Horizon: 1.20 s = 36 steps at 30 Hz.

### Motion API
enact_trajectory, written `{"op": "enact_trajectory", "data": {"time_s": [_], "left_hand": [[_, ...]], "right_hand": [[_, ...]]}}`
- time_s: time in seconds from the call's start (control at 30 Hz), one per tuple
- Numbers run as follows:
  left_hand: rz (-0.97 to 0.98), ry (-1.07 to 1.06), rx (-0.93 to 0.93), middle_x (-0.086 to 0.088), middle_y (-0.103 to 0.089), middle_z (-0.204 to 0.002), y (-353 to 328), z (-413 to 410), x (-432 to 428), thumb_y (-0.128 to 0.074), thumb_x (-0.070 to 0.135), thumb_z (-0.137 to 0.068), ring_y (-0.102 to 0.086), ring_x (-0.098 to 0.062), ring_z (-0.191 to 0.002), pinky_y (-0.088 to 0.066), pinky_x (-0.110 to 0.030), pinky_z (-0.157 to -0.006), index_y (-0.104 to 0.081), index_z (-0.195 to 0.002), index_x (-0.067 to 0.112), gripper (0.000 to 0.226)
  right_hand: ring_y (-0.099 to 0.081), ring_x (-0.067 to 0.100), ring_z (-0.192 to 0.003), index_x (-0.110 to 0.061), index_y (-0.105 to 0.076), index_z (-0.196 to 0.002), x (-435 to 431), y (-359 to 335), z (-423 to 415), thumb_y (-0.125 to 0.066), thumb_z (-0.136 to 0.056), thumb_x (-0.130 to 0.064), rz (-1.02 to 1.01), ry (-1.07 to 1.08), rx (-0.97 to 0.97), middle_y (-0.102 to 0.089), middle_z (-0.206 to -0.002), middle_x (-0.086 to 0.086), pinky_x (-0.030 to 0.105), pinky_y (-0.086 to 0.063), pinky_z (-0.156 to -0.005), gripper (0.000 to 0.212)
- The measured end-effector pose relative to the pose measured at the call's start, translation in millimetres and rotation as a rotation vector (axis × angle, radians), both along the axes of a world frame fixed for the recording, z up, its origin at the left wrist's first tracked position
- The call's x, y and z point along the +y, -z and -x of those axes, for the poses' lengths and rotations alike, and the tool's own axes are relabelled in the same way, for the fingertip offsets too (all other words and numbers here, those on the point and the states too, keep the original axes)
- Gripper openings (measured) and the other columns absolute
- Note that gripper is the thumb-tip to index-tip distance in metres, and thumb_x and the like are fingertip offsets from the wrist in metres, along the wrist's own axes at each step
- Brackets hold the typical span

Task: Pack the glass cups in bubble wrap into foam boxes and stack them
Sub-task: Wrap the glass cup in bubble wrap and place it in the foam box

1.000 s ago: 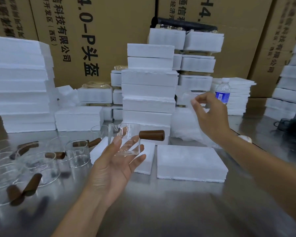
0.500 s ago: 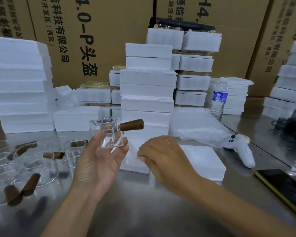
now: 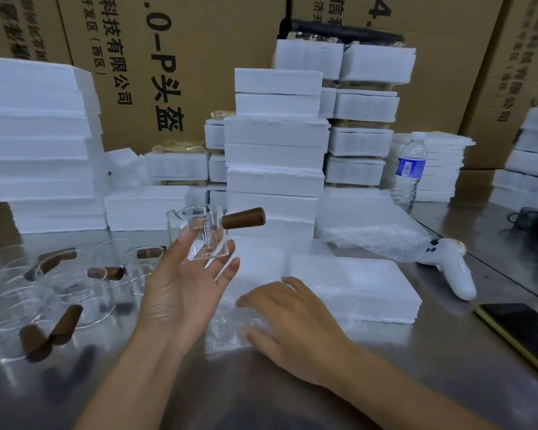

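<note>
My left hand point(image 3: 184, 293) holds up a clear glass cup point(image 3: 199, 234) with a brown wooden handle pointing right; the cup rests on my fingertips above the steel table. My right hand point(image 3: 292, 318) lies palm down with spread fingers on a sheet of bubble wrap point(image 3: 227, 333) flat on the table. Just behind it sit two foam box halves point(image 3: 354, 287) side by side. Several more glass cups point(image 3: 75, 290) with brown handles crowd the table's left side.
Stacks of white foam boxes point(image 3: 274, 156) rise at the back and left point(image 3: 41, 144), before cardboard cartons. A pile of bubble wrap point(image 3: 373, 231), a water bottle point(image 3: 409, 172), a white controller point(image 3: 454, 268) and a phone point(image 3: 522, 330) lie at the right.
My right hand came down from the bubble wrap pile at the right with a sheet and now presses it flat on the table. My left hand stayed raised with the cup.
</note>
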<state>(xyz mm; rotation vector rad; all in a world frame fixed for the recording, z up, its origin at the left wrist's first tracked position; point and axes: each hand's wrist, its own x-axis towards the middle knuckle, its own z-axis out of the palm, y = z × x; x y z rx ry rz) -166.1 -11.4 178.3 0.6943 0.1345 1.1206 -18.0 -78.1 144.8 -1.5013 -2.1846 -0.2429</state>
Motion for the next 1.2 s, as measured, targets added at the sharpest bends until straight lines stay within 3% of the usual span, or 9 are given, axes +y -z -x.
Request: {"op": "enact_trajectory", "data": {"time_s": [0.13,0.23,0.3,0.37,0.53,0.77,0.87,1.03,1.2], "left_hand": [[-0.023,-0.012,0.043,0.001,-0.069,-0.098,3.0,-3.9,-0.5,-0.097,0.035,-0.029,-0.067,-0.018,-0.086,-0.057,-0.031,-0.071,-0.069,-0.093,0.027,0.070],[-0.053,-0.022,0.141,0.002,-0.072,-0.099,4.3,-9.5,-3.5,-0.097,0.037,-0.025,-0.069,-0.016,-0.086,-0.057,-0.030,-0.071,-0.069,-0.098,0.030,0.078],[-0.088,-0.024,0.214,0.001,-0.072,-0.100,4.9,-14.9,-7.1,-0.097,0.040,-0.022,-0.069,-0.017,-0.086,-0.057,-0.029,-0.072,-0.065,-0.105,0.029,0.089],[-0.121,-0.028,0.288,-0.001,-0.071,-0.098,6.6,-19.2,-10.9,-0.097,0.041,-0.023,-0.068,-0.018,-0.085,-0.057,-0.029,-0.070,-0.061,-0.112,0.026,0.097],[-0.201,-0.054,0.458,-0.001,-0.071,-0.101,10.5,-23.6,-16.1,-0.094,0.049,-0.026,-0.067,-0.018,-0.088,-0.055,-0.027,-0.071,-0.058,-0.123,0.029,0.106],[-0.225,-0.085,0.536,0.001,-0.072,-0.102,13.9,-27.8,-17.3,-0.094,0.052,-0.022,-0.069,-0.016,-0.090,-0.055,-0.027,-0.067,-0.059,-0.121,0.030,0.106],[-0.268,-0.084,0.557,0.002,-0.073,-0.102,14.2,-32.0,-18.5,-0.094,0.052,-0.025,-0.070,-0.017,-0.089,-0.055,-0.026,-0.068,-0.054,-0.123,0.025,0.109],[-0.325,-0.072,0.576,0.000,-0.070,-0.113,15.9,-34.7,-23.4,-0.092,0.050,-0.040,-0.069,-0.021,-0.101,-0.056,-0.025,-0.075,-0.053,-0.123,0.023,0.096],[-0.519,-0.375,0.880,0.012,-0.070,-0.083,21.2,-54.3,-28.3,-0.070,0.012,-0.082,-0.063,-0.001,-0.077,-0.048,-0.012,-0.070,-0.065,-0.099,0.027,0.023]], "right_hand": [[-0.049,-0.007,-0.108,-0.041,-0.054,-0.118,-3.0,-13.0,-14.6,-0.057,-0.088,-0.044,0.031,0.119,0.463,-0.056,-0.119,-0.024,0.008,-0.031,-0.091,0.029],[-0.060,-0.006,-0.092,-0.037,-0.060,-0.100,-3.9,-28.1,-31.7,-0.056,-0.092,-0.028,-0.017,0.113,0.905,-0.067,-0.099,-0.016,0.002,-0.041,-0.079,0.013],[-0.065,0.001,-0.084,-0.032,-0.064,-0.096,-6.0,-37.5,-40.0,-0.046,-0.096,-0.027,0.000,0.062,1.112,-0.071,-0.088,-0.011,0.006,-0.046,-0.075,0.018],[-0.066,0.004,-0.079,-0.030,-0.068,-0.090,-7.8,-43.2,-44.6,-0.041,-0.095,-0.034,0.054,0.007,1.119,-0.071,-0.082,-0.009,0.012,-0.048,-0.075,0.028],[-0.055,0.000,-0.077,-0.040,-0.066,-0.077,-10.2,-37.3,-47.0,-0.048,-0.092,-0.038,0.147,0.034,0.710,-0.067,-0.079,-0.015,0.004,-0.034,-0.065,0.024],[-0.049,-0.004,-0.076,-0.050,-0.060,-0.085,-15.1,-38.5,-59.1,-0.055,-0.090,-0.037,0.194,0.050,0.544,-0.065,-0.078,-0.017,0.005,-0.032,-0.066,0.014],[-0.049,-0.006,-0.063,-0.045,-0.063,-0.081,-15.5,-43.8,-66.1,-0.055,-0.091,-0.033,0.184,0.029,0.640,-0.064,-0.072,-0.025,0.005,-0.034,-0.059,0.018],[-0.037,0.002,-0.043,-0.028,-0.065,-0.061,-14.3,-49.0,-81.5,-0.051,-0.094,-0.030,0.081,0.161,0.904,-0.051,-0.046,-0.019,0.012,-0.028,-0.044,0.036],[-0.034,0.009,-0.051,-0.016,-0.070,-0.076,-9.6,-50.0,-91.2,-0.048,-0.096,-0.032,0.021,0.253,1.375,-0.062,-0.068,-0.004,0.020,-0.030,-0.055,0.033]]}}
